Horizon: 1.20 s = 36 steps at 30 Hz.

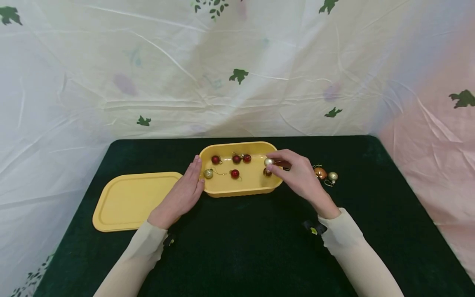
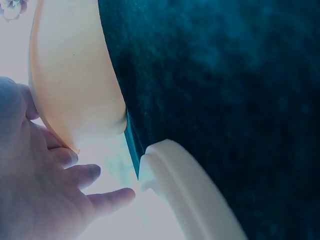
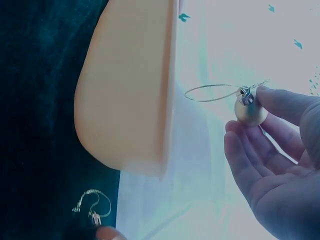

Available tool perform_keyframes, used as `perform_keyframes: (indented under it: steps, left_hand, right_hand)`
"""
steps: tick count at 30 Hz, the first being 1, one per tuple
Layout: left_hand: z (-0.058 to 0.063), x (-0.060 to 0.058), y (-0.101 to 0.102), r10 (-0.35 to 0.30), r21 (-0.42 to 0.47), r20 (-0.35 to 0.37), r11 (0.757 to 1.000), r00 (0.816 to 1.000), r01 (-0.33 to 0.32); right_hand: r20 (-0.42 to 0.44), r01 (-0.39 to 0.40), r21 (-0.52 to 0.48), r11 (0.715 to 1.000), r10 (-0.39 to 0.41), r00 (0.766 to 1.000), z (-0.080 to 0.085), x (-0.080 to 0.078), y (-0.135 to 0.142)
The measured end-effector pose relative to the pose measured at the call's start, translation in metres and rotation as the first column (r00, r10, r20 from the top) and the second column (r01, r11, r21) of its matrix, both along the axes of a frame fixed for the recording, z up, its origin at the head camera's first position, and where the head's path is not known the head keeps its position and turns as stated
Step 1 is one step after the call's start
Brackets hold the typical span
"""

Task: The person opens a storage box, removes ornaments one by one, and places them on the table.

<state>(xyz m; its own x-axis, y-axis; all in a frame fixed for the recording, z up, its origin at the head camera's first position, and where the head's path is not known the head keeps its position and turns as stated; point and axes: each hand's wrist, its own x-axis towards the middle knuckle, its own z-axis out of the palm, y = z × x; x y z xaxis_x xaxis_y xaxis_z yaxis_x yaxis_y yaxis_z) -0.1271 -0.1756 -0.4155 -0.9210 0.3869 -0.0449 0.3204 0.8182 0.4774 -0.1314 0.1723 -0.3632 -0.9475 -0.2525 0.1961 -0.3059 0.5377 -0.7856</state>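
Note:
A yellow plastic box (image 1: 237,191) stands on the table with several small Christmas baubles in it. My left hand (image 1: 180,197) rests with straight fingers against the box's left end. Over the box's right end, my right hand (image 1: 297,172) pinches a pale gold bauble (image 3: 251,112) between thumb and fingers; its thread loop hangs free. Just below that one lies a brown bauble (image 1: 267,172). Dark red baubles, a red bauble (image 1: 234,174) and a glittery gold bauble (image 1: 208,173) lie further left inside.
Left of the box, a yellow lid (image 1: 137,202) lies flat, partly behind the left hand. To the right, beyond the right hand, an orange-copper bauble (image 1: 320,173) and a small gold bauble (image 1: 332,177) sit on the dark green cloth (image 1: 245,247). Patterned white fabric hangs behind.

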Motion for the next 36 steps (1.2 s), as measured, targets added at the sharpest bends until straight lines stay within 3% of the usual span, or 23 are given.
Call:
perform_keyframes:
  steps: [10,24,36]
  left_hand:
    - [0.003,0.0,0.003,0.01,-0.062,-0.036,0.998,0.999,-0.012]
    - [0.007,-0.008,0.01,0.068,-0.079,-0.102,0.994,0.992,-0.076]
    - [0.003,-0.012,0.011,0.061,-0.091,-0.065,0.994,0.996,-0.067]
  right_hand:
    - [-0.074,0.038,-0.025,0.999,-0.04,0.996,0.004,0.012,0.024]
    - [-0.071,0.142,0.003,0.99,-0.141,0.987,0.005,0.029,0.067]
    - [-0.075,0.241,0.037,0.97,-0.237,0.969,0.005,0.04,0.106]
